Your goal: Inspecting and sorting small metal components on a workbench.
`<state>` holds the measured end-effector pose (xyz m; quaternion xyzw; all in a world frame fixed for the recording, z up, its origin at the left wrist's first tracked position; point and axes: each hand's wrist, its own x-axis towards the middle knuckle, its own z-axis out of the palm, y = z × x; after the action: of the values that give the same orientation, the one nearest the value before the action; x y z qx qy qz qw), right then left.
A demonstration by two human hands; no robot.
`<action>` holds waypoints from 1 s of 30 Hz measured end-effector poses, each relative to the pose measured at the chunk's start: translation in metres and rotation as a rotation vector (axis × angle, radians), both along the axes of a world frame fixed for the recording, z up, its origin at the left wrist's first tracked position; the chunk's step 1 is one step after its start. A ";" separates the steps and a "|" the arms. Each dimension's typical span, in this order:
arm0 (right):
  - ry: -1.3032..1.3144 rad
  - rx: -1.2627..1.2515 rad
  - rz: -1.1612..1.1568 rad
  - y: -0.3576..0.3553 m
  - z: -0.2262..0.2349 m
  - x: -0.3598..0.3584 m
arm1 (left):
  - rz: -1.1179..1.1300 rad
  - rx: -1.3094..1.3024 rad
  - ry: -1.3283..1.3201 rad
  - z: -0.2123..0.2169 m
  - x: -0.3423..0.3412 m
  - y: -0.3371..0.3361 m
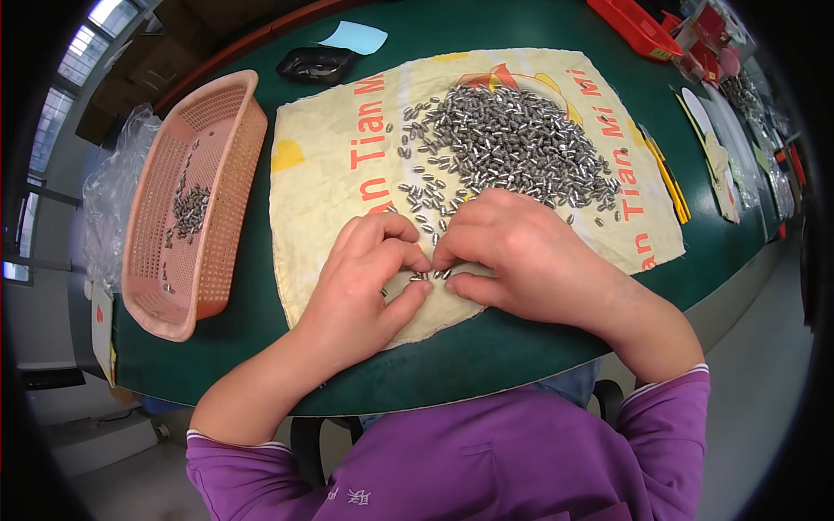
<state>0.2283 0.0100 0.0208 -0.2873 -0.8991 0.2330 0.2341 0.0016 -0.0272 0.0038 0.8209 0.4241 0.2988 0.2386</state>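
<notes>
My left hand [358, 282] and my right hand [514, 256] meet at the near part of a cream printed cloth [317, 208]. Thumb and fingers of the left are drawn together at a small silvery, barrel-shaped metal piece [420, 276]. Just beside it, the right pinches a similar metal piece [444, 273]. Beyond the hands lies a big heap of such metal pieces [521, 139], with loose ones straggling toward my fingers. Part of what the fingertips touch is covered by the fingers themselves.
A pink perforated basket [234, 200] holding some metal pieces stands on the left of the green table [417, 373]. Clear plastic bags [109, 204] lie beyond it. At the back are a black dish [314, 65] and a red tray [638, 30]. A yellow tool [669, 182] lies right of the cloth.
</notes>
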 end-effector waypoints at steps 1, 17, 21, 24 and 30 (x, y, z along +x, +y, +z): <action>0.002 0.000 0.002 -0.001 -0.002 -0.001 | 0.012 -0.012 -0.001 0.000 0.000 -0.001; -0.021 0.072 -0.097 -0.007 -0.008 -0.008 | 0.022 -0.028 0.043 0.000 -0.002 -0.004; -0.019 0.070 -0.092 -0.009 -0.006 -0.009 | 0.028 -0.016 0.051 0.000 -0.002 -0.005; -0.012 0.032 -0.056 -0.008 -0.007 -0.009 | 0.044 -0.026 0.048 0.003 -0.001 -0.005; 0.041 0.035 -0.038 -0.007 -0.006 -0.006 | 0.038 -0.012 0.056 0.002 -0.003 -0.005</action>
<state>0.2220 0.0026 0.0144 -0.2956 -0.8924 0.2184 0.2618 -0.0012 -0.0320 0.0055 0.8193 0.4480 0.2777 0.2256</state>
